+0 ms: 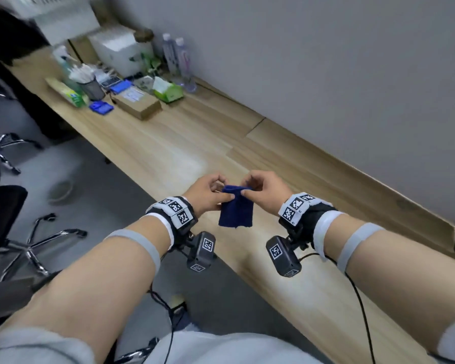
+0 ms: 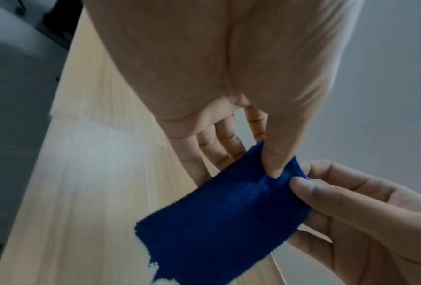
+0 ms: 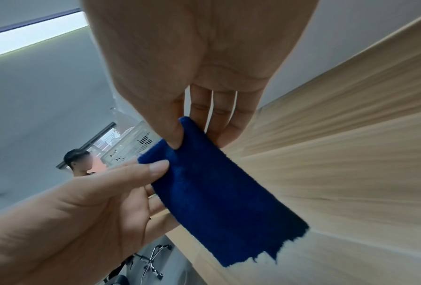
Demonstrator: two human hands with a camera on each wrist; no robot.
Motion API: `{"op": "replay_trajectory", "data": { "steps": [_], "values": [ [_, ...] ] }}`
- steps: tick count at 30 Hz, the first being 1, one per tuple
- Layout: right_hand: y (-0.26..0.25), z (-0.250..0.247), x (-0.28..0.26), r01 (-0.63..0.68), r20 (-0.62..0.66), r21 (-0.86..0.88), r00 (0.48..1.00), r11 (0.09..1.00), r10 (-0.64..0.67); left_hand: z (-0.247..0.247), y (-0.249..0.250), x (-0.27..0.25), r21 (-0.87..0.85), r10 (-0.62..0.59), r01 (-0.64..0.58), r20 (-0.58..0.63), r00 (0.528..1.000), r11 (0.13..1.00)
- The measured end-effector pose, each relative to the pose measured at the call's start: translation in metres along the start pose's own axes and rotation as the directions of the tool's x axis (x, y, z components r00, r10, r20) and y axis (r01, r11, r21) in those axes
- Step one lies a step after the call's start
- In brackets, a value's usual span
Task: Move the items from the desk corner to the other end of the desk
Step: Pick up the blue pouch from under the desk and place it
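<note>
A small dark blue cloth hangs over the near part of the wooden desk, held up by its top edge. My left hand pinches the top left corner between thumb and fingers, and my right hand pinches the top right corner. In the left wrist view the left thumb presses the cloth, with the right hand beside it. In the right wrist view the right thumb pinches the cloth and the left hand grips its other corner. The cloth's lower edge is frayed.
At the desk's far left corner stand a mesh pen holder, two blue cases, a cardboard box, a green tissue box, two water bottles and a white box. Office chairs stand on the left. A person is far off.
</note>
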State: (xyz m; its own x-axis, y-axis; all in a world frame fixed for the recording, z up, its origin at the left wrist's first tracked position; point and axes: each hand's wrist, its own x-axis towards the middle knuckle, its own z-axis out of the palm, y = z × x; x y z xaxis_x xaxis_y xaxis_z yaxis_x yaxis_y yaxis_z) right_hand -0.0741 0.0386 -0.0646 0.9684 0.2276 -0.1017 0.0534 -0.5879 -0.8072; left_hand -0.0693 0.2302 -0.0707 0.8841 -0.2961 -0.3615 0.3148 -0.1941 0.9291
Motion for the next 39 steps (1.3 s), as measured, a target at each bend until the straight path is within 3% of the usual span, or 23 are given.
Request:
{"op": "replay_trajectory", "data": {
  "steps": [5,9,12,18,24,29,32,36,39],
  "values": [
    [-0.086,0.058,0.074,0.044,0.025,-0.085,0.999,0.995,-0.042,-0.124,0.0,0.001,-0.117,0.037,-0.042,-0.045,0.998,0.992],
    [-0.145,0.114,0.13,0.086,0.093,-0.146,0.993,0.986,-0.073,-0.218,0.0,-0.002,-0.069,0.054,-0.06,-0.084,0.995,0.996],
    [-0.18,0.152,0.163,0.091,0.133,-0.094,0.988,0.991,-0.078,-0.273,0.001,-0.004,-0.03,0.07,-0.074,-0.122,0.99,0.997],
    [-0.221,0.2,0.23,0.028,0.22,-0.083,0.976,0.996,-0.009,-0.359,-0.001,0.009,0.202,0.144,-0.098,-0.223,0.964,0.974],
    [-0.242,0.236,0.311,0.014,0.306,-0.161,0.951,0.987,0.036,-0.427,0.003,0.05,0.211,0.163,-0.118,-0.212,0.964,0.97],
    [-0.255,0.261,0.398,0.019,0.356,-0.16,0.934,0.987,0.04,-0.496,0.006,0.106,0.262,0.13,-0.048,-0.303,0.944,0.964],
    [-0.26,0.272,0.457,-0.002,0.341,-0.15,0.939,0.989,0.054,-0.538,0.004,0.143,0.27,0.033,0.068,-0.353,0.935,0.96],
    [-0.257,0.287,0.529,-0.243,0.269,0.046,0.937,0.969,0.222,-0.59,-0.01,0.191,0.252,-0.205,0.322,-0.398,0.894,0.913],
    [-0.253,0.3,0.57,-0.405,0.23,0.211,0.905,0.89,0.358,-0.614,-0.018,0.218,-0.03,-0.418,0.44,-0.377,0.827,0.897]
  ]
}}
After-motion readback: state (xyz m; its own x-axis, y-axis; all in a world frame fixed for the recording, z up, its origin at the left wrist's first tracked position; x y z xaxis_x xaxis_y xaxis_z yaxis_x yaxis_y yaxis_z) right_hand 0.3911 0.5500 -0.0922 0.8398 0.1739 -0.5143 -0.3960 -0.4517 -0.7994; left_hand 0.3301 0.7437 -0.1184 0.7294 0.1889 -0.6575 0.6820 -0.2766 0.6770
